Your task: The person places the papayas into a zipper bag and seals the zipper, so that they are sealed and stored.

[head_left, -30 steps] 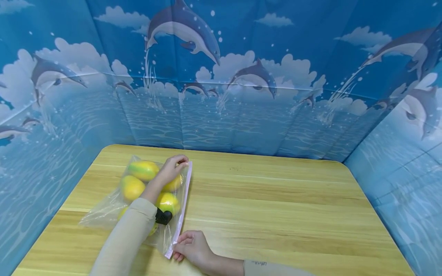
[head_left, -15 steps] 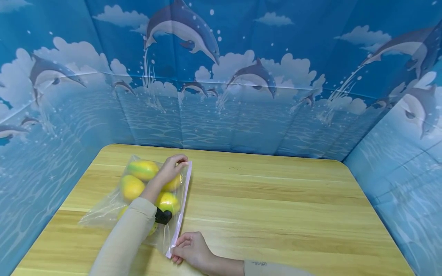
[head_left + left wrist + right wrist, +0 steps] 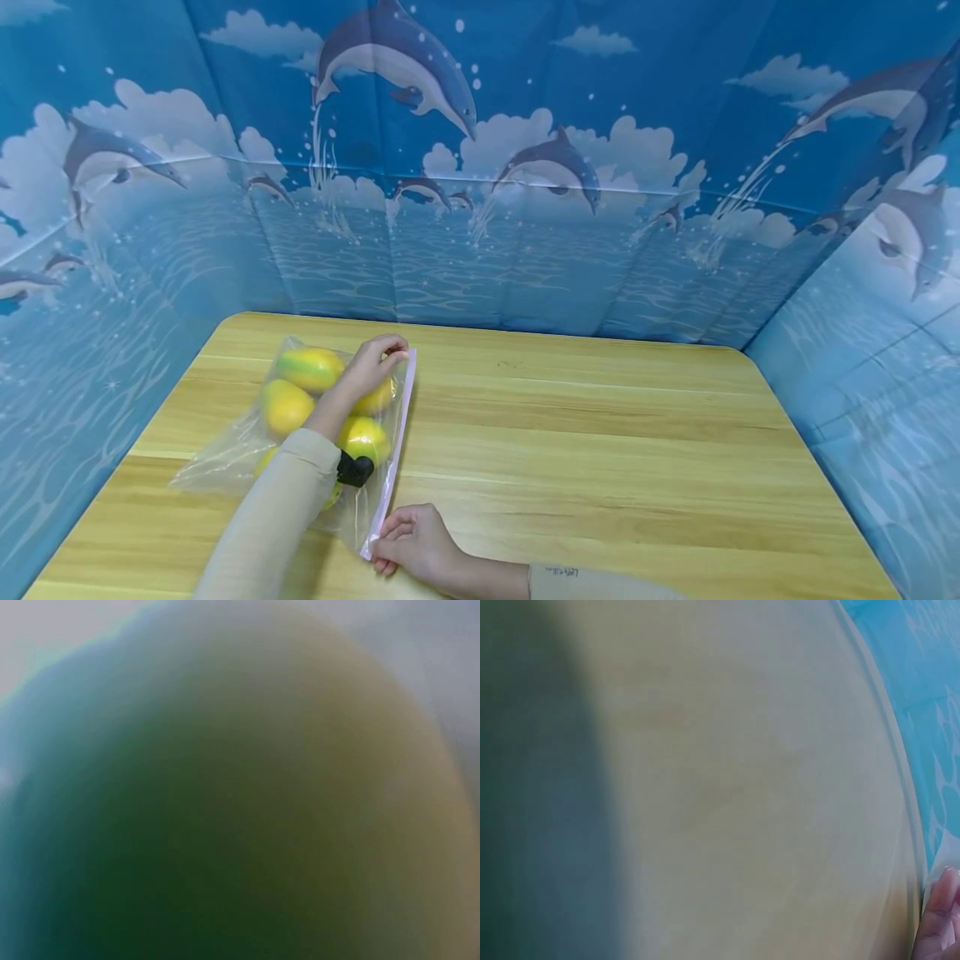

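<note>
A clear zip bag [image 3: 225,460] with a pale pink zip strip [image 3: 402,418] lies on the left of the table, with several yellow-green mangoes [image 3: 287,408] inside. My left hand [image 3: 372,364] reaches across the bag and pinches the far end of the strip. At the near end, my right hand [image 3: 417,543] pinches the strip's corner between thumb and fingers. The left forearm covers part of the fruit. A blurred greenish-brown shape [image 3: 247,810] fills the left wrist view. In the right wrist view, fingertips [image 3: 939,919] show at the lower right against whitish plastic.
The wooden table [image 3: 600,450] stretches to the right of the bag. A blue curtain [image 3: 480,258] printed with dolphins hangs behind it and along both sides. A black wrist camera [image 3: 354,469] sits at the left wrist, just above the bag.
The right hand has moved very slightly to the left at the near end of the strip. My left hand, the bag and the mangoes stay practically where they were.
</note>
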{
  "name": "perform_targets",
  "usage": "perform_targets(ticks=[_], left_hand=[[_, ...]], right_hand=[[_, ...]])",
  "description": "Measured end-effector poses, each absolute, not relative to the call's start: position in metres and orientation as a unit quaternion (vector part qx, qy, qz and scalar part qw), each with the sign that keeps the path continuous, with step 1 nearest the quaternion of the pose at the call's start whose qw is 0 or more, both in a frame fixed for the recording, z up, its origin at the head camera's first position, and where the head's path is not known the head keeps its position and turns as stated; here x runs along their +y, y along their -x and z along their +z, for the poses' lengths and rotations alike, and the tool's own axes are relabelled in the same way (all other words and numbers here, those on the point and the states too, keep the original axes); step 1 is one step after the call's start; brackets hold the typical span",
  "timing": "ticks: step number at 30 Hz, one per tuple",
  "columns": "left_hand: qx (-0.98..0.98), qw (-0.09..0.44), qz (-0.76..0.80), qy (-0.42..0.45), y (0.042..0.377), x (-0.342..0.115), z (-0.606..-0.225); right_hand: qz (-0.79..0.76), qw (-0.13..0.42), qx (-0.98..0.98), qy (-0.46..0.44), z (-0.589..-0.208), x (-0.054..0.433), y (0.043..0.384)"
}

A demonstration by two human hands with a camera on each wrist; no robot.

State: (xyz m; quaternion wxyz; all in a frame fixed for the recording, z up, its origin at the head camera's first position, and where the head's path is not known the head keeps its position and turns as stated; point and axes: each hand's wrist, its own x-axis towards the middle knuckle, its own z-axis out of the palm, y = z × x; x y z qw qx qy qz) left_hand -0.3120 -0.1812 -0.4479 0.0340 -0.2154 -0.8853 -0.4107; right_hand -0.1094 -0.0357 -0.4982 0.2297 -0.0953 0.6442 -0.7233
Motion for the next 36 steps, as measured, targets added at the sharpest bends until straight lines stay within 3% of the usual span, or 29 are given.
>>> perform_targets(ticks=[12,24,36], left_hand=[[-0.882,0.042,-0.415,0.221,0.312,-0.18,-0.447],[-0.885,0.032,-0.415,0.209,0.311,-0.182,-0.446],[-0.887,0.029,-0.416,0.198,0.312,-0.182,-0.446]], right_hand=[[-0.688,0.236,0.674,0.126,-0.495,-0.03,0.121],[-0.709,0.115,0.693,0.06,-0.479,-0.016,0.191],[-0.756,0.115,0.643,0.042,-0.472,-0.023,0.203]])
